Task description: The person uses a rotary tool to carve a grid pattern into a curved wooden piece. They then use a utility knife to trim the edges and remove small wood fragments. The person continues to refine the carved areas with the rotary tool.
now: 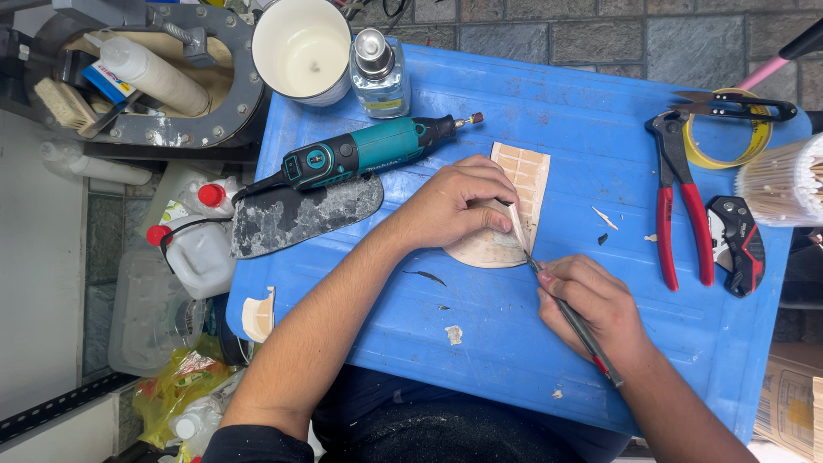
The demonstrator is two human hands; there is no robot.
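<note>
At frame centre I see a blue plastic tabletop [531, 111] over grey pavers; my left hand [454, 206] presses the pale, grid-scored rounded wooden piece [523, 184], my right hand [591, 300] pinching a thin, probably metal scribing tool [570, 317].

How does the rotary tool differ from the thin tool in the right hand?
The rotary tool is thick, teal and black, with a cord; the thin tool is slim, grey, red near its end. The rotary tool lies unheld on the blue table; the thin tool is gripped by the right hand, tip at the wooden piece under the left hand.
</note>
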